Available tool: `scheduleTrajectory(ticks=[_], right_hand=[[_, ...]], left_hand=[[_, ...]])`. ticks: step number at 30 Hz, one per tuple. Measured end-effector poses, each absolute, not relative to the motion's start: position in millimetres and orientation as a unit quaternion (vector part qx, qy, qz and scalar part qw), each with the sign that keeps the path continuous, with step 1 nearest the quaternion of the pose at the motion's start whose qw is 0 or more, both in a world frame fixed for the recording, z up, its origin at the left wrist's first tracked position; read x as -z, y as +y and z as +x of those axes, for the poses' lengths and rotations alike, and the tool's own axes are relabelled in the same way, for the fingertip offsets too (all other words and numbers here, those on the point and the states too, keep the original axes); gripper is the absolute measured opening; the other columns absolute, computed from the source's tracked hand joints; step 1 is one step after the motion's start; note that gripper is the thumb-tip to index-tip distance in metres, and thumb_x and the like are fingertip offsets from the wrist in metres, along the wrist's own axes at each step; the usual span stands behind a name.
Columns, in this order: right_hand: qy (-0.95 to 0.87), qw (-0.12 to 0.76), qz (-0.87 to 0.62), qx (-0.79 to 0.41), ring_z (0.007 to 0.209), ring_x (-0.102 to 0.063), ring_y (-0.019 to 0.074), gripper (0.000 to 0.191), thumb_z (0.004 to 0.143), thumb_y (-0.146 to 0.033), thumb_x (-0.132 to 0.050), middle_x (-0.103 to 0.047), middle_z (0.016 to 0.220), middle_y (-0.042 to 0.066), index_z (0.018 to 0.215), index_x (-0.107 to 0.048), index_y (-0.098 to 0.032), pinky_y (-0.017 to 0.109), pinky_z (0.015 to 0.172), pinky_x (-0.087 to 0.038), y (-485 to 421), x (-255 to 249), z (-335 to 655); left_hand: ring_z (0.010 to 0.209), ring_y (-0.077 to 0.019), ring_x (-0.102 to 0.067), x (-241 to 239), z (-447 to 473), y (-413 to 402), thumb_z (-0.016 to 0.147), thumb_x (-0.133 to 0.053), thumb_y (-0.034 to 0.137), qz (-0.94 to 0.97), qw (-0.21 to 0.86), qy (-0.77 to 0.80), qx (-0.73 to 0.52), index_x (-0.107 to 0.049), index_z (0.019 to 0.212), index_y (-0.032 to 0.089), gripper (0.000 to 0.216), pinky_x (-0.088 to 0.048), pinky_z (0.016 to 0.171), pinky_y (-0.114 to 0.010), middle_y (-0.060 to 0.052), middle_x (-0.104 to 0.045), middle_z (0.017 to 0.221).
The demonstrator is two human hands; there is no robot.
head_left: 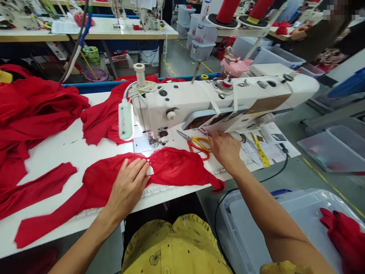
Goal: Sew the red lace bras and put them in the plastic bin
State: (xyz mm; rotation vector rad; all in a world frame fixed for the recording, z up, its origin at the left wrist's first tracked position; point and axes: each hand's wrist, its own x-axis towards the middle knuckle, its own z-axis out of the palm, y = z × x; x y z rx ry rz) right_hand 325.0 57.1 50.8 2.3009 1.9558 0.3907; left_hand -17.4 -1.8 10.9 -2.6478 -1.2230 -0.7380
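Observation:
A red lace bra [178, 167] lies spread along the front of the sewing machine table. My left hand [129, 184] rests flat on its left cup, fingers stretched towards the middle, where a small white patch shows. My right hand [225, 148] is at the base of the white sewing machine [182, 95], below a phone [199, 118] strapped to its body. Its fingers are curled down; whatever is in them is hidden. Just left of it lie orange-handled scissors [203, 144] and a red-handled tool [196, 149]. The machine's needle area [154, 140] is behind the bra.
Red fabric pieces [37, 121] pile up at the left. A yellow tape measure [261, 150] and papers lie right of my right hand. A lidded plastic bin [256, 228] stands at lower right with red fabric on it. A co-worker's hand [299, 33] shows at the back right.

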Motion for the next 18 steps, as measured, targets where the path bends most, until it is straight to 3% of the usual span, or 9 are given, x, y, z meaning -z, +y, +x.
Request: scheduleTrajectory(ticks=[3,9,14,18], right_hand=[[0.654,0.05,0.742,-0.141,0.093,-0.064,0.03,0.025,0.1,-0.023,-0.043,-0.072,0.097,0.017,0.102,-0.066,-0.011,0.033,0.069,-0.034,61,-48,328],[0.684,0.045,0.705,-0.183,0.093,-0.061,0.0328,0.031,0.098,-0.018,-0.038,-0.07,0.097,0.022,0.108,-0.065,-0.007,0.038,0.073,-0.033,58,-53,326],[0.673,0.054,0.717,-0.174,0.085,-0.06,0.0284,0.033,0.098,-0.017,-0.036,-0.064,0.1,0.024,0.106,-0.067,-0.005,0.033,0.06,-0.028,42,-68,318],[0.698,-0.048,0.696,-0.161,0.076,-0.06,0.0221,0.034,0.098,-0.025,-0.041,-0.061,0.111,0.019,0.121,-0.061,-0.009,0.028,0.049,-0.027,17,-72,299]], left_hand=[[0.117,-0.0293,-0.066,-12,-14,-5,0.099,-0.055,0.016,-0.882,0.061,-0.405,0.235,-0.063,0.124,0.009,0.027,-0.044,0.112,-0.058,-0.014,-0.072,0.121],[0.12,-0.0278,-0.064,-7,-14,-8,0.1,-0.053,0.017,-0.871,0.048,-0.435,0.226,-0.062,0.125,0.009,0.028,-0.041,0.115,-0.059,-0.014,-0.071,0.125],[0.123,-0.0272,-0.063,-5,-14,-9,0.1,-0.052,0.017,-0.867,0.019,-0.445,0.222,-0.06,0.129,0.011,0.031,-0.038,0.117,-0.059,-0.014,-0.069,0.128],[0.124,-0.027,-0.062,-7,-14,-9,0.1,-0.052,0.016,-0.864,0.007,-0.452,0.221,-0.06,0.129,0.012,0.031,-0.037,0.119,-0.058,-0.014,-0.068,0.131]])
